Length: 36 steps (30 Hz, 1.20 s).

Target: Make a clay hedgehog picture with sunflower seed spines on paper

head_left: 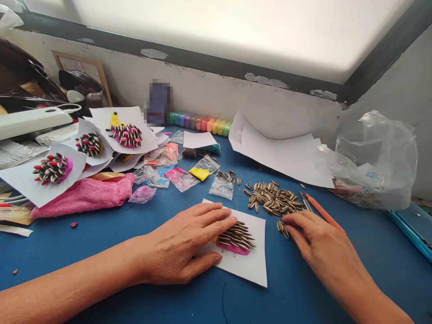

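Observation:
A white paper square (pixel 254 270) lies on the blue table, bearing a hedgehog figure of pink clay (pixel 232 248) with striped sunflower seeds (pixel 238 235) stuck in as spines. My left hand (pixel 189 240) rests over the paper's left side, fingers stretched out, fingertips at the figure's left end. That covers most of a yellow clay part. Small legs are drawn beneath the body. At the front edge of a loose seed pile (pixel 275 198), my right hand (pixel 315 234) pinches at a sunflower seed (pixel 282 229) between thumb and forefinger; its other fingers are curled.
Finished-looking seed-and-clay figures (pixel 126 135) on paper sit at the left, near a pink cloth (pixel 84 195). Small clay bags (pixel 204 167) lie behind my left hand. An orange tool (pixel 324 212), a clear plastic bag (pixel 381 166) and white sheets (pixel 280 155) are to the right and back.

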{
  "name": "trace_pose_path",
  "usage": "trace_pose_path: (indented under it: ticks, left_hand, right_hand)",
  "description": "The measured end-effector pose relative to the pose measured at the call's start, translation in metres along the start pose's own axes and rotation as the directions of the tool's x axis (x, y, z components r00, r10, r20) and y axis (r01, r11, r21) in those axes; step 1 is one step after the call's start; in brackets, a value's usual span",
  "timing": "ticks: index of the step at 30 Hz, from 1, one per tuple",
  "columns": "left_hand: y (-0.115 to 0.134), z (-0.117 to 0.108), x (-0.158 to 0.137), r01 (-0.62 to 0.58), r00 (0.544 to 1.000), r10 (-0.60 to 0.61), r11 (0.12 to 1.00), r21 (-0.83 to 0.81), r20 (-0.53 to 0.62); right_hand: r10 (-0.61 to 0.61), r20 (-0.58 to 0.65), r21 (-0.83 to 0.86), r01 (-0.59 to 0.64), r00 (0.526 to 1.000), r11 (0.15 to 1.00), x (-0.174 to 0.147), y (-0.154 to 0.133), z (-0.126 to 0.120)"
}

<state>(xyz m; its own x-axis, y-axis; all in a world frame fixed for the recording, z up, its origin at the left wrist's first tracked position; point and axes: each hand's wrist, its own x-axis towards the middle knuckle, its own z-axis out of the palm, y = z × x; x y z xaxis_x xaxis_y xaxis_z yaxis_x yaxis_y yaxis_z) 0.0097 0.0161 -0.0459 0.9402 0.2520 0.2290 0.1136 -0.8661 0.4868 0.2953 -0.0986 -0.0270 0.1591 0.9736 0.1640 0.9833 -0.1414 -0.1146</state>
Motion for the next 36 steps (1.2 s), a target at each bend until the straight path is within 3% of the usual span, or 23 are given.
trace_pose_path:
  ticks: [10, 14, 16, 23, 36]
  left_hand:
    - [-0.001, -0.002, 0.001, -0.015, 1.0, 0.015, 1.0, 0.004, 0.001]
    - [-0.002, -0.001, 0.001, -0.016, 1.0, 0.016, 1.0, 0.017, 0.001]
    - [-0.003, 0.0, 0.0, -0.014, 1.0, 0.015, 1.0, 0.024, -0.001]
    - [-0.004, 0.001, -0.001, -0.001, 1.0, 0.0, 1.0, 0.012, 0.011]
    - [-0.004, 0.001, 0.0, 0.007, 1.0, -0.007, 1.0, 0.013, 0.019]
  right_hand:
    - [0.044, -0.094, 0.007, -0.043, 0.995, 0.999, -0.004, -0.009, -0.007]
    - [-0.121, -0.036, 0.201, 0.126, 0.992, 0.971, -0.014, -0.025, -0.018]
    - [-0.239, 0.057, 0.268, 0.215, 0.969, 0.939, -0.019, -0.032, -0.018]
    - [-0.334, 0.053, 0.273, 0.308, 0.941, 0.911, -0.023, -0.044, -0.01]
    - [-0.306, -0.005, 0.225, 0.299, 0.952, 0.927, -0.025, -0.052, -0.001]
